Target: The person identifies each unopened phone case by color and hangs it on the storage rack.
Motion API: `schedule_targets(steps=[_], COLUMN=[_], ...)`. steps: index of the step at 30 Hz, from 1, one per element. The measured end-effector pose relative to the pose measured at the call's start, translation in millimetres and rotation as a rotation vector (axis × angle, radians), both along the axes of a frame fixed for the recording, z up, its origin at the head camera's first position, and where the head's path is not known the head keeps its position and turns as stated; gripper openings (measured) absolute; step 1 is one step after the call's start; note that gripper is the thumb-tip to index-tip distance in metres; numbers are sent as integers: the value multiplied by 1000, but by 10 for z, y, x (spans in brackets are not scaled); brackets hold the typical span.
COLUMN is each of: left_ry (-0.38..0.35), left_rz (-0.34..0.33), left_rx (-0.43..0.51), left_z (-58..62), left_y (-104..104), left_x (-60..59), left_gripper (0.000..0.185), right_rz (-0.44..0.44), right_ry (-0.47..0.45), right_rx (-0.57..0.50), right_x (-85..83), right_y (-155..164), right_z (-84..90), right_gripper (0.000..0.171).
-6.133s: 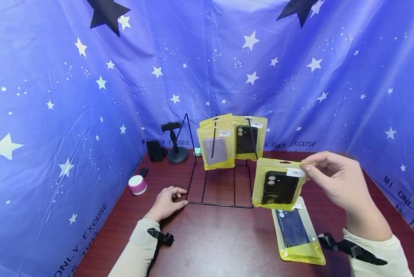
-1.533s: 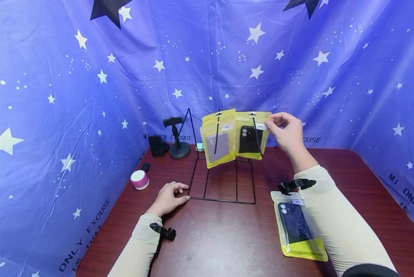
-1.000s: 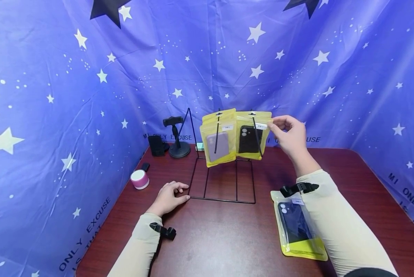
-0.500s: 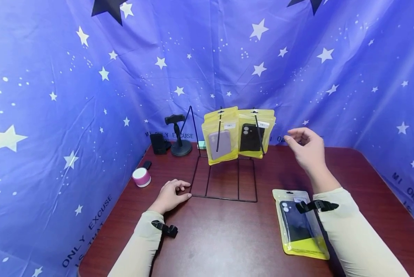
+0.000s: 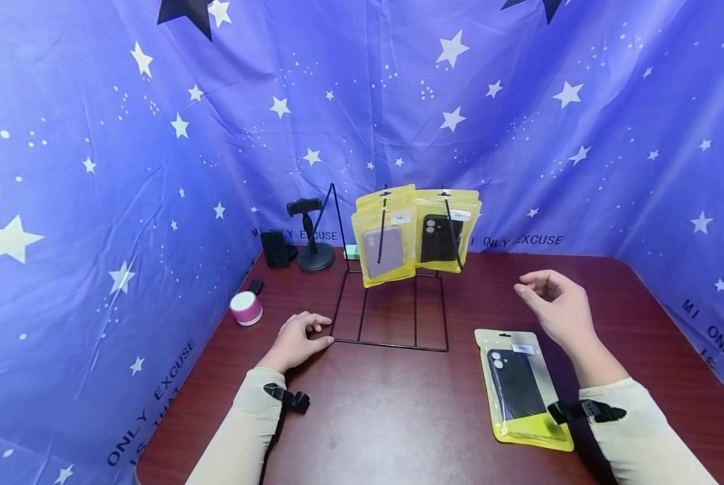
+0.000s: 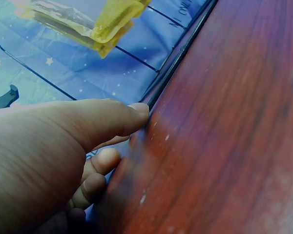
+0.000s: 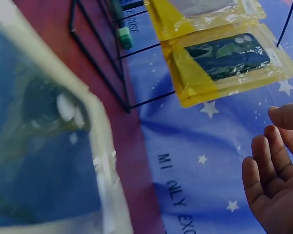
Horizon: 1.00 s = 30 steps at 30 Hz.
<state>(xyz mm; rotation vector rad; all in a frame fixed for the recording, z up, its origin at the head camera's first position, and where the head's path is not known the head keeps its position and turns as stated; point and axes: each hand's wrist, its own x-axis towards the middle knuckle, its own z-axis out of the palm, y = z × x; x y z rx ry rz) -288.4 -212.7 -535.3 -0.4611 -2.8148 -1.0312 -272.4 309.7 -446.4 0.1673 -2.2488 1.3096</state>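
Observation:
My left hand [image 5: 295, 342] rests on the table at the front left corner of a black wire display rack [image 5: 398, 346], its thumb and forefinger holding the corner; the thumb partly hides this in the left wrist view. Yellow-edged phone case packets hang from the rack's two hooks: a purple phone case packet [image 5: 382, 250] in front on the left, a black phone case packet [image 5: 440, 237] on the right. Holding nothing, my right hand [image 5: 558, 306] hovers above the table with loosely bent fingers. Just left of its forearm lies another packaged dark phone case [image 5: 516, 384].
A black phone stand [image 5: 315, 254] and a small black stand [image 5: 274, 249] are at the back left. Nearer, a pink and white round container [image 5: 246, 308] sits beside a small black item [image 5: 256, 286]. A pale green block [image 5: 351, 252] is behind the rack. Starry curtains surround the table.
A black phone case packet, earlier in my right hand, now hangs on the right hook. That hand has let go and moved right and down toward the packet on the table. My left hand stays put.

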Motion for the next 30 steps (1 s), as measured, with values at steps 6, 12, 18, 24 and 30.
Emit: schedule_targets(steps=[6, 12, 18, 24, 30], left_ry=[-8, -13, -8, -12, -1], left_rz=[-1, -3, 1, -4, -7], left_rx=[-1, 6, -6, 2, -1], left_z=[22, 24, 10, 25, 17], left_y=[4, -1, -4, 4, 3], left_x=[2, 8, -6, 2, 5], left_gripper=[35, 36, 35, 36, 36], right_rz=[-25, -41, -23, -42, -27], right_ry=[-9, -47, -79, -100, -166], right_rx=[39, 66, 89, 129, 186], right_x=[140, 257, 308, 301, 313], right_y=[147, 253, 335, 407, 458], right_z=[-121, -224, -344, -443, -515], right_gripper=[22, 23, 20, 24, 27])
